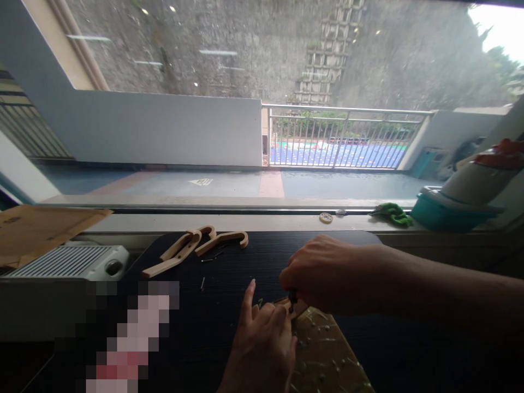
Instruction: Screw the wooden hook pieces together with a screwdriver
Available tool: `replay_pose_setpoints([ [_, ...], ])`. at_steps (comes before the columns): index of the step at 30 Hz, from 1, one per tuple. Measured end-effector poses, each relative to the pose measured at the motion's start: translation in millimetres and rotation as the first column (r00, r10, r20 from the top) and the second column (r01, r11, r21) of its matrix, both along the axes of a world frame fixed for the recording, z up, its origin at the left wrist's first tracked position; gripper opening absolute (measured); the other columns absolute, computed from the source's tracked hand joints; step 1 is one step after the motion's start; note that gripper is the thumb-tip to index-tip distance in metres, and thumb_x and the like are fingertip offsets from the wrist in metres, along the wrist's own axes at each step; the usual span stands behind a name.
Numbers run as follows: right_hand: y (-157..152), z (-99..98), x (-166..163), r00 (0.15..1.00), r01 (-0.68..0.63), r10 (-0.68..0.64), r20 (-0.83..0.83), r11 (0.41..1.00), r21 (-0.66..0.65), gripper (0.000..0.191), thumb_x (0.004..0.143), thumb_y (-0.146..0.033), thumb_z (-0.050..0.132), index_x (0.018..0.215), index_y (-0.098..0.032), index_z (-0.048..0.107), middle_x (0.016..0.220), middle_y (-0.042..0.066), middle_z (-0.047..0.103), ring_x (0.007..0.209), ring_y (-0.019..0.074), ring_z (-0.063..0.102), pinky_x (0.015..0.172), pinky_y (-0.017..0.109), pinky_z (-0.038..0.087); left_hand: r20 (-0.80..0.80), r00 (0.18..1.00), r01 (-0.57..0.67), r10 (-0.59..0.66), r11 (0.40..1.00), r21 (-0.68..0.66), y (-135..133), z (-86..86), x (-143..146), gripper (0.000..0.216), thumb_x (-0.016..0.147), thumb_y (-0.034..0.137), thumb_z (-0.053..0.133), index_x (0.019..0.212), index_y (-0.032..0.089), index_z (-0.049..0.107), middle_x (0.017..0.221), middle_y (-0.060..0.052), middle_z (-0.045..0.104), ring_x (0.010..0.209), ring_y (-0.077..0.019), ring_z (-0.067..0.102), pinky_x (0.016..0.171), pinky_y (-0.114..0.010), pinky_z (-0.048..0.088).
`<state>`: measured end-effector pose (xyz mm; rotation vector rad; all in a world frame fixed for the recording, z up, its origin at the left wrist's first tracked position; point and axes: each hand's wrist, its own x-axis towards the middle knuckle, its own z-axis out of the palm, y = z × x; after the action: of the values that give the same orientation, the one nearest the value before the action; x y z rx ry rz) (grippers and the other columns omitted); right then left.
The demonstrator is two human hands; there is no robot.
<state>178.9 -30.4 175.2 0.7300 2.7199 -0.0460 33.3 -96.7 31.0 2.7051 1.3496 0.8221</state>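
My right hand (pixel 315 273) is closed in a fist around what looks like a screwdriver (pixel 292 298); its dark shaft points down and its handle is hidden in the fist. The tip meets a light wooden piece (pixel 302 309), mostly covered by my hands. From the near side, my left hand (pixel 266 333) grips that piece, fingers bent on it and one finger stretched outward. Under the hands lies a brown packet (pixel 323 349) with several small screws or pins on it. Bent wooden hooks (pixel 223 240) lie at the table's far left, with loose screws (pixel 202 283) nearby.
The black table (pixel 184 333) stands against a window sill (pixel 245 221). A roll of tape (pixel 326 218), a green cloth (pixel 393 214) and a teal container (pixel 446 210) sit along the sill. Brown cardboard (pixel 45 229) rests over a white slatted unit (pixel 69 261) at left.
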Motion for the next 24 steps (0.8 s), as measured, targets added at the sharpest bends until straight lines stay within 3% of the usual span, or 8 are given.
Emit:
replay_pose_setpoints([
  [5,5,-2.8,-1,0.999,-0.037,0.038,0.024,0.999,-0.034,0.012,0.08,-0.006,0.056,0.079,-0.015,0.064,0.07,0.003,0.066,0.057,0.0127,0.056,0.048,0.026,0.032,0.034,0.999,0.015,-0.015,1.0,0.02,2,-3.3,-1,0.015,0.085,0.016,0.048,0.091,0.019,0.062,0.081,0.001,0.061,0.075,-0.0157,0.057,0.11,-0.058,0.014],
  [8,5,-4.6,1,0.998,0.068,-0.069,-0.011,0.996,-0.055,0.016,0.087,-0.014,0.052,0.078,-0.017,0.064,0.067,0.004,0.066,0.057,0.0135,0.057,0.05,0.027,0.034,-0.017,1.0,0.013,-0.013,1.0,0.011,0,-1.7,-1,0.017,0.085,0.014,0.045,0.084,0.018,0.062,0.08,-0.001,0.06,0.076,-0.0169,0.057,0.109,-0.06,0.016],
  [13,-1,-8.6,6,0.965,0.202,-0.2,-0.171,0.979,-0.007,0.024,0.09,-0.022,0.052,0.069,-0.023,0.063,0.064,0.004,0.066,0.057,0.0149,0.059,0.052,0.029,0.035,-0.068,0.998,0.007,-0.007,1.0,-0.006,-1,2.0,-1,0.019,0.085,0.011,0.044,0.092,0.016,0.061,0.084,-0.001,0.059,0.08,-0.0174,0.057,0.109,-0.061,0.016],
  [18,-2,4.8,4,0.982,0.153,-0.153,-0.112,0.988,-0.012,0.014,0.081,-0.014,0.06,0.073,-0.023,0.066,0.065,0.002,0.067,0.058,0.0159,0.059,0.052,0.029,0.035,-0.041,0.999,0.007,-0.007,1.0,-0.016,-1,1.8,-1,0.018,0.086,0.013,0.044,0.091,0.018,0.062,0.083,0.0,0.06,0.079,-0.0168,0.057,0.11,-0.059,0.014],
  [24,-1,7.2,-1,0.995,0.084,-0.087,-0.047,0.994,-0.064,0.021,0.081,-0.004,0.055,0.077,-0.021,0.066,0.069,0.002,0.067,0.061,0.0136,0.058,0.053,0.028,0.035,-0.011,1.0,0.016,-0.016,1.0,-0.02,-1,-1.2,-2,0.018,0.087,0.017,0.046,0.095,0.018,0.062,0.084,0.0,0.06,0.078,-0.016,0.057,0.111,-0.057,0.012],
])
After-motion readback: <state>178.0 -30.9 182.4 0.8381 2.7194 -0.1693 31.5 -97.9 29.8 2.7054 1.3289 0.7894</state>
